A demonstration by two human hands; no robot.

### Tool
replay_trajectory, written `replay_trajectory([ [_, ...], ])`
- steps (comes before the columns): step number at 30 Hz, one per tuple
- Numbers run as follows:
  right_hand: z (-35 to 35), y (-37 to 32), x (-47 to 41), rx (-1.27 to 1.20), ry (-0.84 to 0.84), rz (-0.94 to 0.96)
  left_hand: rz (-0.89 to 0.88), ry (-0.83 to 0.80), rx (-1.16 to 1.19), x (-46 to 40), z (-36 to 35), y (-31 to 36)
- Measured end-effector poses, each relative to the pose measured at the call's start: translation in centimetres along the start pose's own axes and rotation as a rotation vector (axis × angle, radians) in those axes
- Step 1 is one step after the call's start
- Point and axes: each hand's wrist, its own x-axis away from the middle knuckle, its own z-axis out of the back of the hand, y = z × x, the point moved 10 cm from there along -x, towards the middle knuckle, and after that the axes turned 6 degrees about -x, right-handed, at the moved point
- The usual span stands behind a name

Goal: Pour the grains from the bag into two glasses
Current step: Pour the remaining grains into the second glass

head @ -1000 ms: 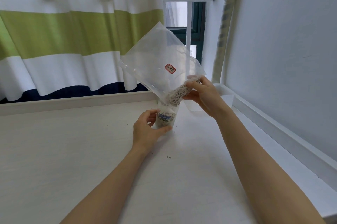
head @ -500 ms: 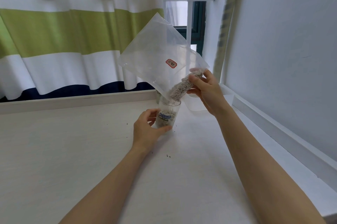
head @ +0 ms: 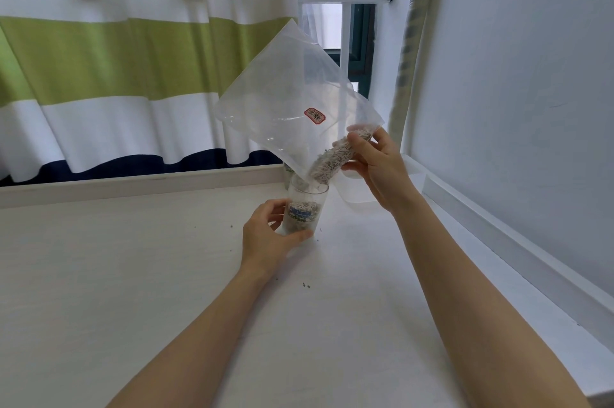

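Note:
A clear plastic bag (head: pixel 292 102) with a red label is tipped over a clear glass (head: pixel 304 208) on the white table (head: pixel 133 274). Pale grains (head: pixel 335 158) lie bunched in the bag's lower corner, just above the glass rim. My right hand (head: pixel 378 168) grips that grain-filled corner. My left hand (head: pixel 269 235) wraps the base of the glass, which is partly filled with grains and carries a blue label. A second glass (head: pixel 288 171) stands right behind it, mostly hidden by the bag.
A few spilled grains (head: pixel 306 285) dot the table near my left wrist. A striped curtain (head: pixel 116 58) hangs behind the table's raised back edge. A white wall (head: pixel 515 92) and ledge run along the right side.
The bag has been raised and tilted steeper, its top corner higher. My right hand rose slightly with it. The glass and my left hand have stayed put.

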Motion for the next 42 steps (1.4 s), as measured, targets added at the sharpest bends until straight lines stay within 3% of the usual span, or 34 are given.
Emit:
replay_trajectory([
  [42,-2.4,-0.4,-0.8,0.118,0.036,0.057,0.09,-0.001,-0.029,0.1,0.1,-0.5],
])
